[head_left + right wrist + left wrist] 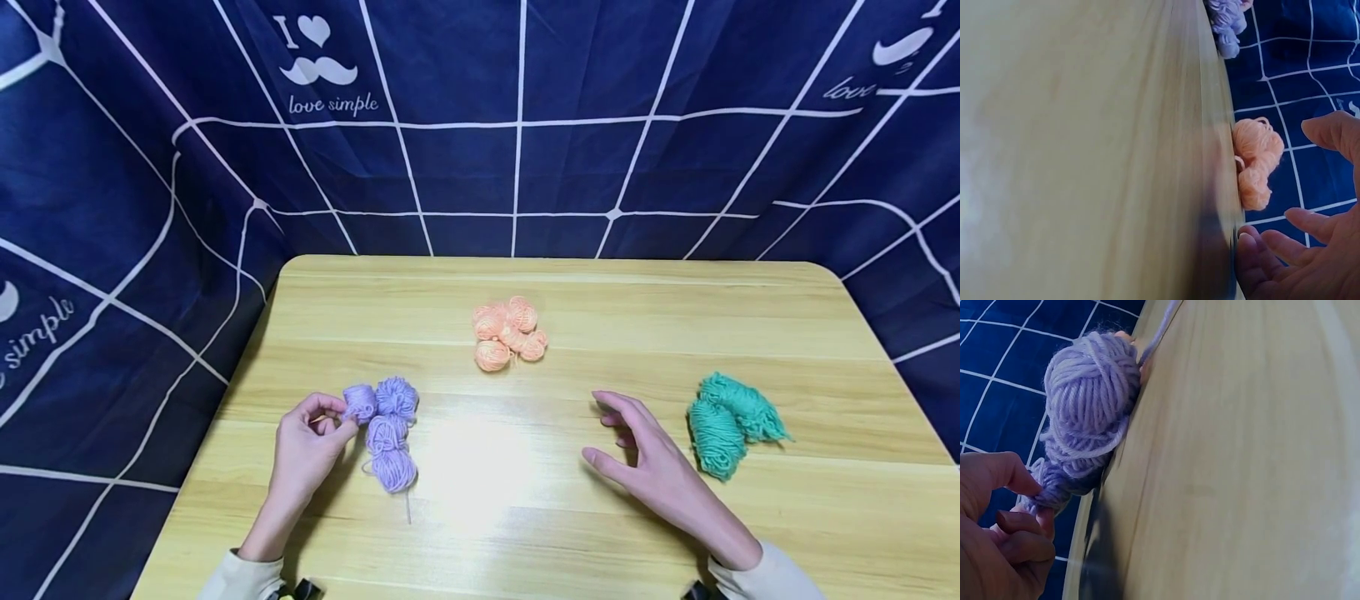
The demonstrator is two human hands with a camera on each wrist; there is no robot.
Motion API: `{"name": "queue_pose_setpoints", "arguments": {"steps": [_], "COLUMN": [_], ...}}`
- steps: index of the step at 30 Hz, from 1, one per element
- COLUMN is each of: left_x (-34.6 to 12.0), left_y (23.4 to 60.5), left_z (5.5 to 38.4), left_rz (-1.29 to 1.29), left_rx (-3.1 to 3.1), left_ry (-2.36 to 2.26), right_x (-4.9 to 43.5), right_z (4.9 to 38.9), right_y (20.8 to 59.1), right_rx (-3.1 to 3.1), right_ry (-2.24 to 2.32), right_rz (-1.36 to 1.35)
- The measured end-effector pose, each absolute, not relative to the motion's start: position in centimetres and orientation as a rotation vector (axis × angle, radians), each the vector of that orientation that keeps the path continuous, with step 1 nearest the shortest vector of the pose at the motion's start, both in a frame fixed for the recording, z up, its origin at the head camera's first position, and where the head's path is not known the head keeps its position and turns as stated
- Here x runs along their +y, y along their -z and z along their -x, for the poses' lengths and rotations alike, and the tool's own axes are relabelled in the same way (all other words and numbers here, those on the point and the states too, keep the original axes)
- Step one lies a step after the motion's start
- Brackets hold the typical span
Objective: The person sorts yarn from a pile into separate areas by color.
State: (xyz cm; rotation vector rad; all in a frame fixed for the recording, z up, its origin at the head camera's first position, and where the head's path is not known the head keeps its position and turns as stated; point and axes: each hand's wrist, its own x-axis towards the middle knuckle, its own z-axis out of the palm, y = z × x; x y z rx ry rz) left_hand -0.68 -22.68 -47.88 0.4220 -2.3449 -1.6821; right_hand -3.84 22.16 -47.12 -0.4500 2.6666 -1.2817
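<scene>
At the left of the table, my left hand (pixel 306 446) pinches a small purple yarn ball (pixel 360 402) between thumb and fingers. It sits at the upper left of a cluster of purple yarn balls (pixel 393 468), from which a loose strand trails toward the front edge. In the left wrist view, a larger purple ball (pixel 1092 384) stands beyond the pinched one (pixel 1050 487). My right hand (pixel 660 471) is held over the right half of the table, thumb and fingers spread apart with nothing between them. The teal yarn skeins (pixel 720 437) lie just to its right.
Several peach yarn balls (pixel 492 356) lie bunched at the back middle of the wooden table (pixel 600 317). A navy cloth with white lines (pixel 465 175) hangs behind the table and along both sides.
</scene>
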Motion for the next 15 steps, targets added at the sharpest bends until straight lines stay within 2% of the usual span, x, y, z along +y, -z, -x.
{"name": "queue_pose_setpoints", "arguments": {"steps": [15], "left_x": [-22.96], "left_y": [48.47], "left_z": [0.15], "left_rz": [-0.511], "left_rx": [-2.431], "left_ry": [1.626], "right_x": [22.04], "right_z": [3.83], "right_y": [47.31], "right_rx": [2.659], "right_ry": [1.295], "right_rz": [0.448]}}
